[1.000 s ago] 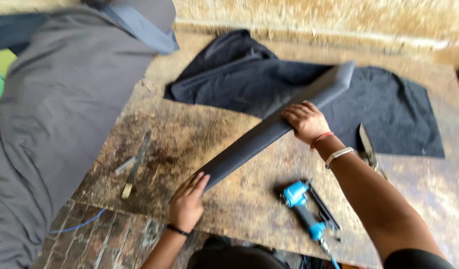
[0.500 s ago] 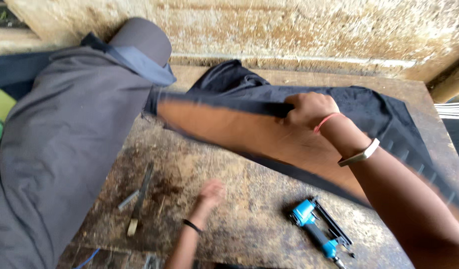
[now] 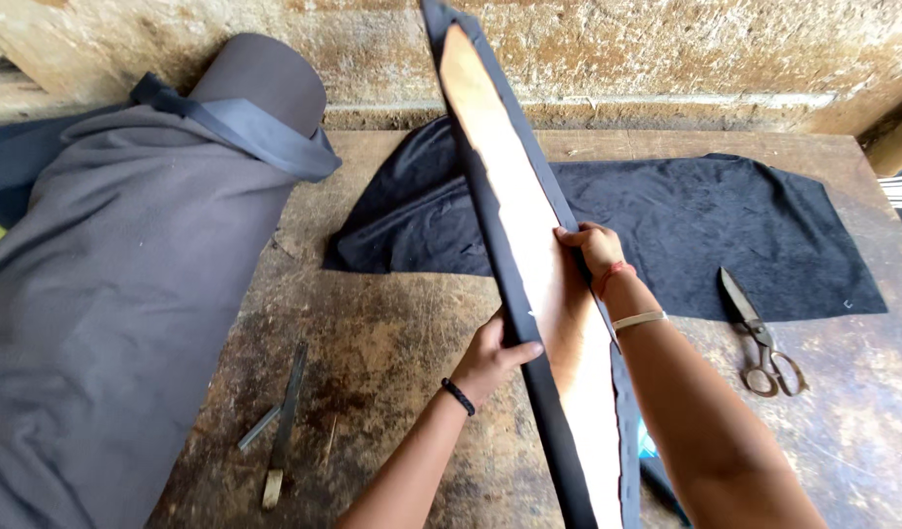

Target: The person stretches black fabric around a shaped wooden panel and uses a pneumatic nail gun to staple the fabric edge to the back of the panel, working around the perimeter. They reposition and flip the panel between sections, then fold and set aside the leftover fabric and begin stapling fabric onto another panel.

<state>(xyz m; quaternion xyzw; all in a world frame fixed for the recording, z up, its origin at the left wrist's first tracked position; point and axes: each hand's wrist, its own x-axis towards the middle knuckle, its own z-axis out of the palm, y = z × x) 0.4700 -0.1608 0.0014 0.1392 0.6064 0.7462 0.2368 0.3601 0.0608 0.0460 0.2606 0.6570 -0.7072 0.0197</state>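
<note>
**Both hands grip a long fabric-edged board held on end**

A long narrow wooden board wrapped along its edges in black fabric [image 3: 515,245] stands tilted above the worn wooden workbench [image 3: 392,343], its far end up against the rough plaster wall [image 3: 666,49]. The left hand [image 3: 490,358] clasps the board's left edge, thumb across the black fabric, fingers hidden behind. The right hand [image 3: 590,247] holds the right edge farther up, fingers curled around it.

The board blocks the middle of a flat black cloth piece [image 3: 686,230] spread on the far side of the bench and nearly all of a blue tool [image 3: 647,446] near the right forearm. Steel scissors [image 3: 755,333] lie at right. A big roll of grey fabric [image 3: 118,284] fills the left, and a thin metal blade with a wooden handle [image 3: 283,426] lies just beside it.
</note>
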